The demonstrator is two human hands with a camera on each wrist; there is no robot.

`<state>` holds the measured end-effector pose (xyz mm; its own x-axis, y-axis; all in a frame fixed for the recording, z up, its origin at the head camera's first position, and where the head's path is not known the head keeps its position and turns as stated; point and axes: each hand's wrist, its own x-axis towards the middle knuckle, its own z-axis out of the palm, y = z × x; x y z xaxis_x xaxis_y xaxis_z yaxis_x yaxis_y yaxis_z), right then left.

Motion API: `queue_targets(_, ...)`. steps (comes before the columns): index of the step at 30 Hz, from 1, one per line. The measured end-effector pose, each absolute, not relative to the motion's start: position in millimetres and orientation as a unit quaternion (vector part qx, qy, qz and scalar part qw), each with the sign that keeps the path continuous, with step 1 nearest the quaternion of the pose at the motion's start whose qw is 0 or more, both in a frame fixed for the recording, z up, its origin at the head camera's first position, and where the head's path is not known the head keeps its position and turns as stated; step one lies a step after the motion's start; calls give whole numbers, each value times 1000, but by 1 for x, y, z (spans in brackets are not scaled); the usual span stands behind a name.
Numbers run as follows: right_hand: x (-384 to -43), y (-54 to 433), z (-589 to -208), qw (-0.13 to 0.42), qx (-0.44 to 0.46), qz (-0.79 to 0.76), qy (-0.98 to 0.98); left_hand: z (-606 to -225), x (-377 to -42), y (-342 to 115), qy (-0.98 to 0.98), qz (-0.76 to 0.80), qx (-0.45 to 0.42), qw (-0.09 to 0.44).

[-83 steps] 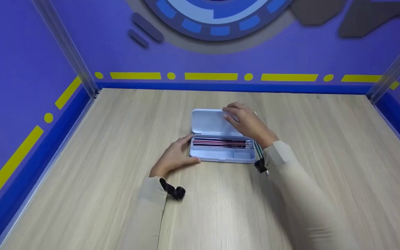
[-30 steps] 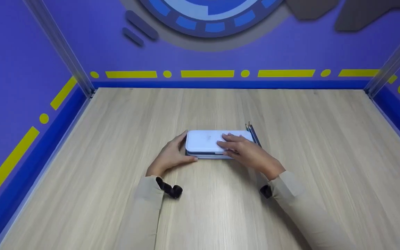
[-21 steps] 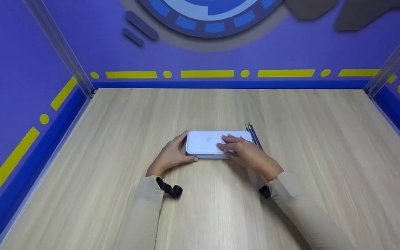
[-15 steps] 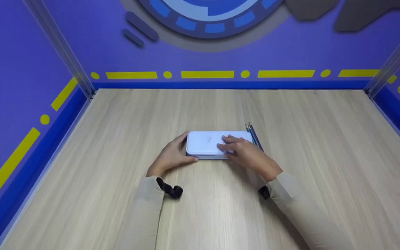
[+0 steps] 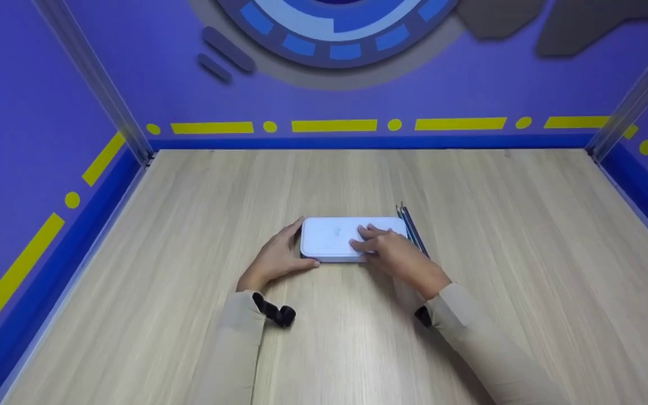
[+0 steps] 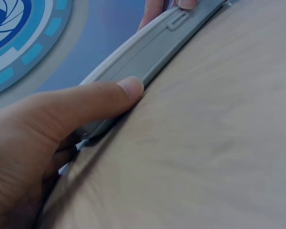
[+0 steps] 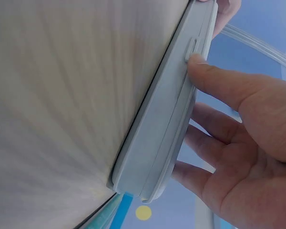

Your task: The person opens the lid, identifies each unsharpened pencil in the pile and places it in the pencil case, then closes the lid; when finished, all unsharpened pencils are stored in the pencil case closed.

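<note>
A white pencil case (image 5: 329,236) lies on the table with its lid down. My left hand (image 5: 275,256) holds its left end, thumb along the front side and the other fingers round the end, mostly hidden. My right hand (image 5: 397,253) presses on the right part of the lid with fingers spread. In the right wrist view its thumb (image 7: 214,78) touches the front near the latch (image 7: 192,48), while fingertips rest on the lid. Close by the case's right end lie several dark and green pencils (image 5: 411,228), partly covered by the right hand.
The wooden table (image 5: 217,197) has blue-purple walls (image 5: 335,101) at the back and both sides. A black wrist camera (image 5: 283,315) sits at the left cuff, and another dark mount (image 5: 423,315) at the right.
The case stood open with pencils inside; my right hand has swung its lid down and the remaining gap at the front has closed. My left hand has stayed at the left end.
</note>
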<state>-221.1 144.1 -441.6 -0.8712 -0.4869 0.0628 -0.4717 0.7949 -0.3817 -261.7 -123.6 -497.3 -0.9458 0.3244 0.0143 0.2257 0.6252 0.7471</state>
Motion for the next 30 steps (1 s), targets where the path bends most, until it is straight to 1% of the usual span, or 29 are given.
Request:
queue_targets(10, -225, 146, -446, -6, -286, -200, 937, -495, -262, -127, 902, 397, 156, 71)
queue_targets(12, -227, 147, -444, -2, -296, -197, 935, -494, -263, -127, 898, 404, 155, 74)
queue_targets(16, -233, 150, -441, 37, -299, -198, 933, -496, -264, -128, 892, 420, 149, 73)
queue_targets(19, -237, 153, -438, 47, -282, -205, 936, -493, -267, -128, 888, 426, 159, 65)
queue_targets(21, -240, 155, -435, 29, -271, -207, 940, -488, -269, -129, 891, 418, 173, 45)
queue_targets(24, -245, 160, -428, -8, -247, -205, 947, -476, -273, -129, 900, 393, 190, -10)
queue_targets(27, -250, 167, -420, -42, -223, -191, 955, -461, -275, -130, 917, 347, 180, -77)
queue_targets(30, -254, 175, -412, -68, -194, -169, 964, -446, -275, -132, 936, 290, 152, -129)
